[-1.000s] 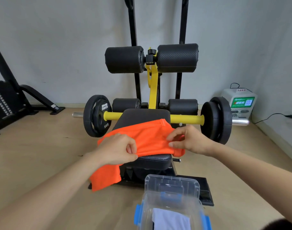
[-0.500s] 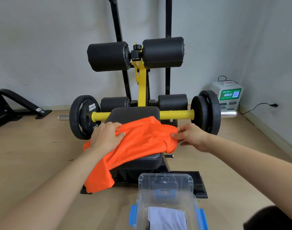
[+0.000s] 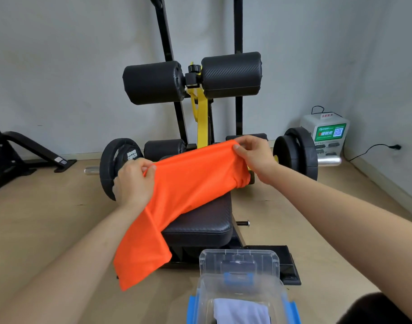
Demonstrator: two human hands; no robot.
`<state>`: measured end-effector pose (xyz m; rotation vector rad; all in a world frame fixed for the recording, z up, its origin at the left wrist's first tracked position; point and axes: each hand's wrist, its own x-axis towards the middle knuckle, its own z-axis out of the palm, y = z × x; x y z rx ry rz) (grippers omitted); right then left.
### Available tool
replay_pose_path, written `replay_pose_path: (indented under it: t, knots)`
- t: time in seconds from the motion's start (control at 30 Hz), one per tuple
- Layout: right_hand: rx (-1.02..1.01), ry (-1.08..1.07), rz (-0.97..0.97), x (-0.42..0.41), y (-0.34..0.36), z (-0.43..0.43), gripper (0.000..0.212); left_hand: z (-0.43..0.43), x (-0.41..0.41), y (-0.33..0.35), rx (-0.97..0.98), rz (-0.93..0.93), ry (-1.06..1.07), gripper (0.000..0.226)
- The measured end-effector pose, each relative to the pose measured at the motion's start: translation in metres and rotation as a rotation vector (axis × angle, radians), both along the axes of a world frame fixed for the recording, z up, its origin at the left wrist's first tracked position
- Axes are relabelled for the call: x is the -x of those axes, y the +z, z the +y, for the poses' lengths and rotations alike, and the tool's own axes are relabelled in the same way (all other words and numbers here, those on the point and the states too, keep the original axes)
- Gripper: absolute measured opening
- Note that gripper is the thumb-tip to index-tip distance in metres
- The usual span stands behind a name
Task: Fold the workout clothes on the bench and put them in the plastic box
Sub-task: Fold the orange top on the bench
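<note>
CHANGE: bright orange mesh workout garment (image 3: 191, 183) now has its far edge lifted off the black padded bench seat (image 3: 200, 220) | HANDS: left hand (image 3: 133, 181) and right hand (image 3: 254, 155) each pinch that edge | POSITION: middle drapes on the seat, tail hangs near-left; clear plastic box with blue latches (image 3: 240, 286) near | STATUS: fold judged just starting

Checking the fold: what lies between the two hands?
In the head view, the orange garment stretches from the left hand to the right hand, both pinching its top edge.

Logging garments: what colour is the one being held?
The garment is plain bright orange, clearest in the head view.
</note>
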<state>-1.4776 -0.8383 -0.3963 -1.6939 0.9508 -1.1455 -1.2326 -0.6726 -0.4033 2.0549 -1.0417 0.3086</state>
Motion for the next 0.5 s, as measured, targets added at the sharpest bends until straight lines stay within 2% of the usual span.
replay_pose_path:
  t: [0.07,0.17,0.27,0.37,0.5]
  knots:
    - [0.0,0.0,0.093,-0.011,-0.005,-0.006,0.023,-0.001,-0.008,-0.006,-0.133,0.045,0.079,0.01]
    - [-0.136,0.08,0.176,-0.011,-0.019,-0.008,0.031,0.002,-0.015,-0.021,-0.361,0.048,0.121,0.013]
    - [-0.187,0.137,0.273,0.004,-0.025,-0.009,0.023,0.004,-0.017,-0.024,-0.359,-0.055,0.079,0.014]
    - [-0.212,0.22,0.317,0.02,-0.029,-0.008,0.029,0.003,-0.011,-0.019,-0.259,-0.191,-0.079,0.021]
    - [-0.205,0.289,0.349,0.037,-0.034,0.0,0.031,0.0,0.019,-0.016,-0.261,-0.129,-0.467,0.024]
